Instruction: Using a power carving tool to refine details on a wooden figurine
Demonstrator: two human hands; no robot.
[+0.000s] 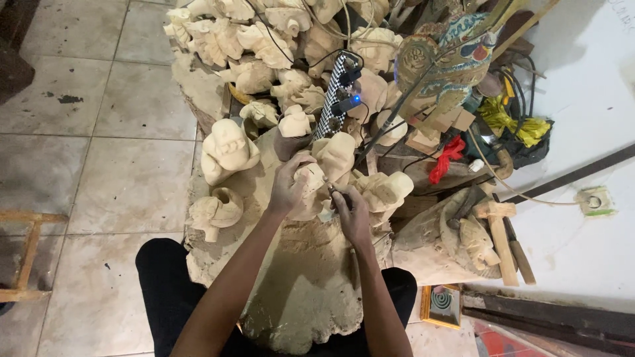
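My left hand [289, 185] grips a pale, unpainted carved wooden head [309, 192] and steadies it on a dusty tree-stump block [297, 291]. My right hand [350, 215] holds a slim carving tool [334, 196] whose tip touches the carving's right side. A cable from the tool runs down along my right forearm. Both hands sit close together above the block, between my dark-trousered legs.
Several pale carved heads [228, 149] lie piled beyond and around the block. A black-and-white power strip [338, 92] with a blue light lies among them. A painted mask [443, 59], a wooden mallet [499, 235], red cloth [448, 157] and cables crowd the right. Tiled floor [99, 132] spreads left.
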